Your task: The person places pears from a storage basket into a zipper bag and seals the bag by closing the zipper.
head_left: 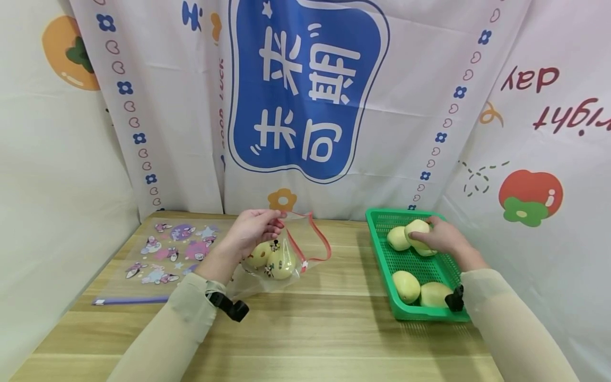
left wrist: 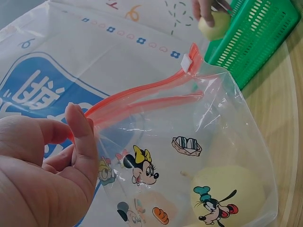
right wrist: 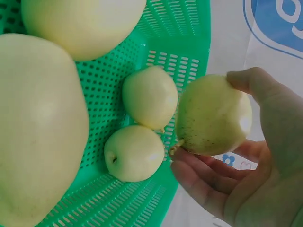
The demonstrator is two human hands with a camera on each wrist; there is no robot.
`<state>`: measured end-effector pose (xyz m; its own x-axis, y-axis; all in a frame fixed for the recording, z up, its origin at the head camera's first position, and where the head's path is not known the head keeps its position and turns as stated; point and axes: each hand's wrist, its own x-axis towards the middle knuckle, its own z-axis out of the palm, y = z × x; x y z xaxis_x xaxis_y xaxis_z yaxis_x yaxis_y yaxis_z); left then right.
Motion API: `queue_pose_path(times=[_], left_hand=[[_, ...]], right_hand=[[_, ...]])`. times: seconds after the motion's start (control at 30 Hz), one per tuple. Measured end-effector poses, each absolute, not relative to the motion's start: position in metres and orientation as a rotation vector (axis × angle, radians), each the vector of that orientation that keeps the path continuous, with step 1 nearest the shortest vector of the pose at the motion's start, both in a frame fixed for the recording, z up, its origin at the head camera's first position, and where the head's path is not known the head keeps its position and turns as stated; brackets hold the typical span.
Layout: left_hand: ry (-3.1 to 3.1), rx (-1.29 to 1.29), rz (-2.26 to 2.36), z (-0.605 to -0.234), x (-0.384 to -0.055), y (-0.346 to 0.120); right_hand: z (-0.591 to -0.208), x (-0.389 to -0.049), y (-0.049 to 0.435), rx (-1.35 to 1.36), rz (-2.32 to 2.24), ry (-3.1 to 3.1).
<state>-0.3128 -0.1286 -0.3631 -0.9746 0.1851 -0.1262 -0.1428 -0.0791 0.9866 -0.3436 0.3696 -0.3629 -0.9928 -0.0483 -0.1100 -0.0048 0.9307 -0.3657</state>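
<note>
At the mouth of a clear zip bag (head_left: 305, 241) with a red zipper, my left hand (head_left: 255, 231) pinches the rim between thumb and fingers. Cartoon figures are printed on this bag, and pale yellow-green pears (head_left: 282, 262) lie inside it. Over the far end of a green basket (head_left: 382, 265), my right hand (head_left: 446, 237) grips a pear (right wrist: 213, 116) between thumb and fingertips, its stem pointing down toward the fingers. Beneath and beside it, several other pears (right wrist: 150, 97) rest in the basket. The bag's mouth gapes in the left wrist view.
A second clear bag (head_left: 164, 260) with a purple slider strip lies flat at the left of the wooden table (head_left: 305, 339). White printed cloth (head_left: 406, 132) hangs behind the table and along both sides.
</note>
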Motion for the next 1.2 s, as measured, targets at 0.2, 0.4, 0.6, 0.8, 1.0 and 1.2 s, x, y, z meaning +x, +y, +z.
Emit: queue_pose_path(times=[0.2, 0.4, 0.6, 0.8, 1.0, 1.2], left_hand=[[1.971, 0.05, 2.152, -0.363, -0.313, -0.128], [1.972, 0.046, 2.146, -0.363, -0.312, -0.128], [1.979, 0.048, 2.142, -0.363, -0.313, -0.129], [1.977, 0.055, 2.139, -0.363, -0.313, -0.129], [1.975, 0.06, 2.135, -0.363, -0.313, -0.129], [1.986, 0.073, 2.125, -0.362, -0.313, -0.128]], right_hand=[[-0.36, -0.344, 0.358, -0.035, -0.674, 3.031], [-0.351, -0.343, 0.334, -0.074, -0.8, 3.109], [-0.341, -0.34, 0.303, -0.157, -0.919, 3.142], [-0.337, -0.335, 0.27, -0.237, -0.945, 3.142], [-0.333, -0.329, 0.24, -0.334, -0.986, 3.12], [-0.333, -0.328, 0.217, -0.435, -1.049, 3.091]])
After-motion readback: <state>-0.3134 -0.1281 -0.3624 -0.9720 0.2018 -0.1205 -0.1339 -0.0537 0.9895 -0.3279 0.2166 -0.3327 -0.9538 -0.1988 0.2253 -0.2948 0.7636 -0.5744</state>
